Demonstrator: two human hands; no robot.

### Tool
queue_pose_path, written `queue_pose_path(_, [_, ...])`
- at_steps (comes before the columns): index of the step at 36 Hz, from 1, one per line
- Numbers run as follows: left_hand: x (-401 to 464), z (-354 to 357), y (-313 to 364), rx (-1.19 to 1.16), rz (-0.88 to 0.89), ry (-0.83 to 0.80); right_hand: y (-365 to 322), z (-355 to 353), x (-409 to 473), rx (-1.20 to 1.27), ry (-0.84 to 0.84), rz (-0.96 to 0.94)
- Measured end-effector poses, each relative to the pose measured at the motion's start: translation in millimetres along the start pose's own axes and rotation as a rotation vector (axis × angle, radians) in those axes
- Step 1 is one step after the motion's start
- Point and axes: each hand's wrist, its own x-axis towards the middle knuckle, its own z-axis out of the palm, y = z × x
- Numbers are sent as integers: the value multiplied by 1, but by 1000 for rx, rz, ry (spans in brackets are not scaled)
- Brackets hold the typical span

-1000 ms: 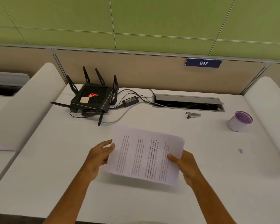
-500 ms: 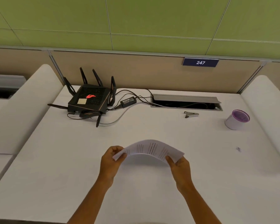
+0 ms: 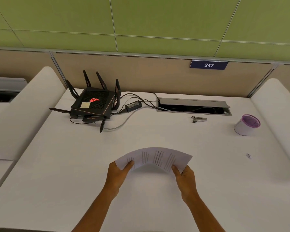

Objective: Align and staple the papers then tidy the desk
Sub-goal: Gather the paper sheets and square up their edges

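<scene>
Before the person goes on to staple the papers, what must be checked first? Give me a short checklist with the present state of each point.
1. Both hands hold the papers: ok. The left hand and the right hand each grip one end.
2. Papers flat: not ok. They bow upward in an arch between the hands.
3. Edges aligned: cannot tell; the sheets are too bent to judge.
4. Stapler free to take: ok. It lies alone on the desk, beyond the papers near the cable slot.
5. A hand free for the stapler: not ok; both are busy.
6. Stapler loaded: cannot tell.
</scene>
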Motion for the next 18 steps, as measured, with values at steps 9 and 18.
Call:
queue_pose_path(9, [8,-21,2,0,-60,35,-25,-30,8,81,-139,54])
queue_pose_path(18, [-18,-15,-5,-305,-182,45,-32,-5,-11,559,-217,152])
